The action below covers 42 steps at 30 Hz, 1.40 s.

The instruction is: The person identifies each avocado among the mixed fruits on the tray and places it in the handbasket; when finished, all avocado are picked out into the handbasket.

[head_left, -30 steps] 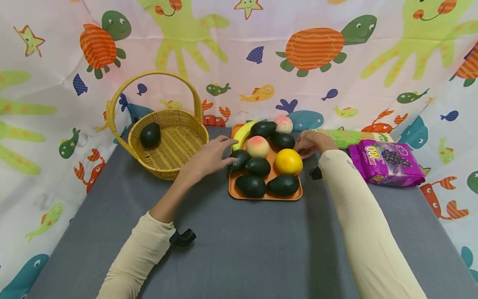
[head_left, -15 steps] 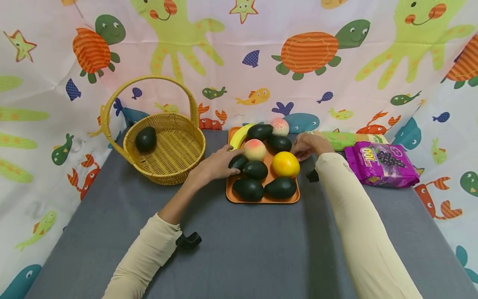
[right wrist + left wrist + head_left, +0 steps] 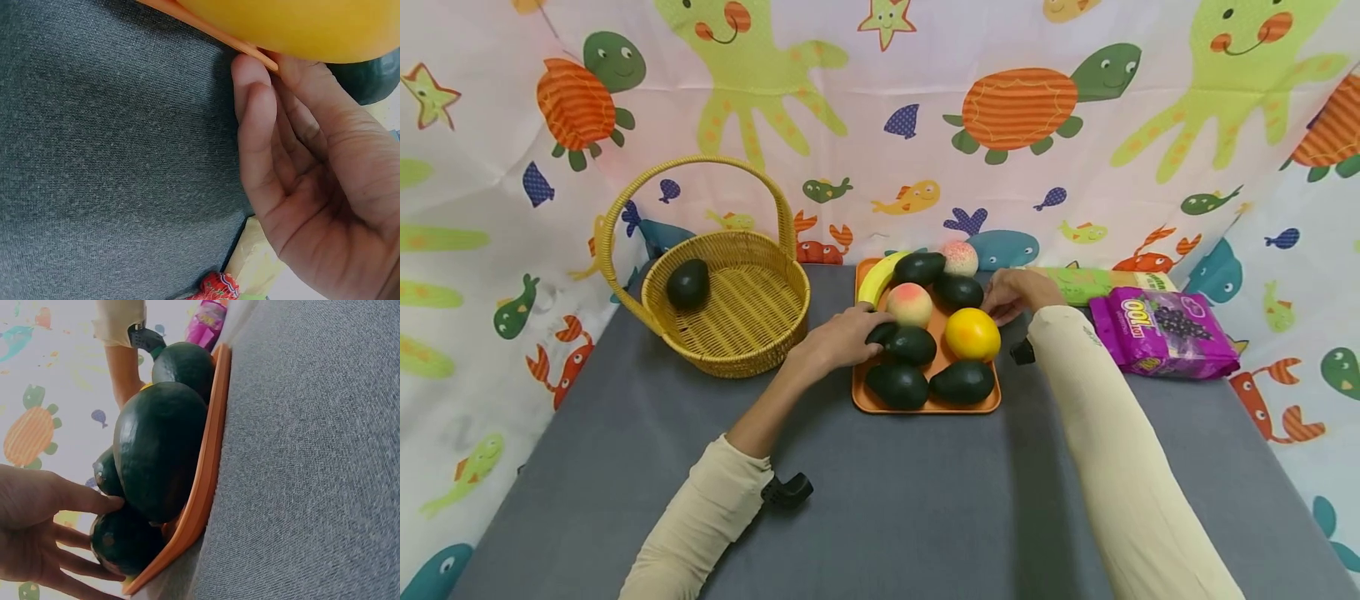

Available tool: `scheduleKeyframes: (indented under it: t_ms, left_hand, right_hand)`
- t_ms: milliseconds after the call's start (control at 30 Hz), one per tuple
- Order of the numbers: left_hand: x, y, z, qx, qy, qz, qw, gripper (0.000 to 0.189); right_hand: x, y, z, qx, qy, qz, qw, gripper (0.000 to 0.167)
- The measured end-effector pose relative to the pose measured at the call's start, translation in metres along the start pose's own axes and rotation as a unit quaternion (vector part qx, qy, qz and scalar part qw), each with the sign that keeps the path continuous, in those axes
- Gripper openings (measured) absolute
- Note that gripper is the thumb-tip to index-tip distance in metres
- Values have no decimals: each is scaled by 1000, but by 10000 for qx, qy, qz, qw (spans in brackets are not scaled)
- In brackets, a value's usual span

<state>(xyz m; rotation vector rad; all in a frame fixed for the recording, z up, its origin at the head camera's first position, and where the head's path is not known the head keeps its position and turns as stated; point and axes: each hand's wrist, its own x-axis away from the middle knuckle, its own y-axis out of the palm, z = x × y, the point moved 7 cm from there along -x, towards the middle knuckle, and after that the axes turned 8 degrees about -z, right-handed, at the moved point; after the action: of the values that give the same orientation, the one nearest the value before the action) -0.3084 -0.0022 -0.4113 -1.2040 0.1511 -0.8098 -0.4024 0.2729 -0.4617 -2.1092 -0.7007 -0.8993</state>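
Note:
An orange tray (image 3: pixel 934 409) holds several dark green avocados, a banana (image 3: pixel 877 282), a peach (image 3: pixel 910 305) and a yellow-orange round fruit (image 3: pixel 973 334). At its left side my left hand (image 3: pixel 850 335) grips an avocado (image 3: pixel 125 544) between thumb and fingers; part of that fruit is hidden behind the hand in the head view. My right hand (image 3: pixel 325 169) pinches the tray's right rim, beside the round fruit. To the left stands a yellow wicker basket (image 3: pixel 730 364) with a tall handle. One avocado (image 3: pixel 688 284) lies inside it.
A purple packet with grapes printed on it (image 3: pixel 1180 333) lies right of the tray, with a green packet (image 3: pixel 1090 284) behind it. A second, speckled peach (image 3: pixel 959 258) sits at the tray's back edge. A patterned cloth wall (image 3: pixel 865 125) closes off the back.
My left hand has moved from above the tray's left edge down onto the avocado and closed its fingers round it. The right hand stays at the tray's rim. The head view has shifted slightly.

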Motion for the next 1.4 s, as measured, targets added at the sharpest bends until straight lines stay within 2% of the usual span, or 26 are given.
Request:
scheduleKeyframes:
  t_ms: [133, 267, 433, 533, 667, 800, 967, 1133, 1300, 1400]
  left_hand:
    - [0, -2, 1, -89, 64, 119, 9999, 50]
    - [0, -5, 3, -79, 98, 196, 9997, 48]
    - [1, -7, 5, -112, 159, 211, 9996, 45]
    - [5, -12, 4, 19, 77, 400, 9992, 47]
    - [14, -22, 3, 223, 2, 827, 9963, 51]
    - [22, -32, 10, 408, 231, 1151, 9922, 51]
    - [31, -43, 18, 523, 419, 1315, 9890, 51]
    - [40, -54, 25, 325, 652, 1637, 9838, 52]
    - [48, -56, 30, 83, 1012, 1705, 9801, 52]
    - [53, -59, 29, -8, 1247, 1874, 9743, 52]
  right_hand:
    - [-3, -1, 2, -140, -32, 41, 9999, 25]
    - [5, 0, -2, -118, -28, 82, 9999, 25]
    - [-1, -1, 3, -101, 57, 46, 9999, 26]
    - [-6, -2, 5, -148, 50, 11, 9999, 23]
    - [-12, -4, 7, -112, -38, -59, 9999, 19]
    - [-14, -5, 9, -91, -58, -114, 9999, 15]
    - [-13, -4, 11, -83, 12, -143, 9999, 17]
    - [-12, -1, 6, 46, -64, -68, 9999, 24]
    - [-13, 1, 5, 17, -22, -145, 9999, 19]
    - [-14, -1, 7, 21, 3, -160, 9999, 16]
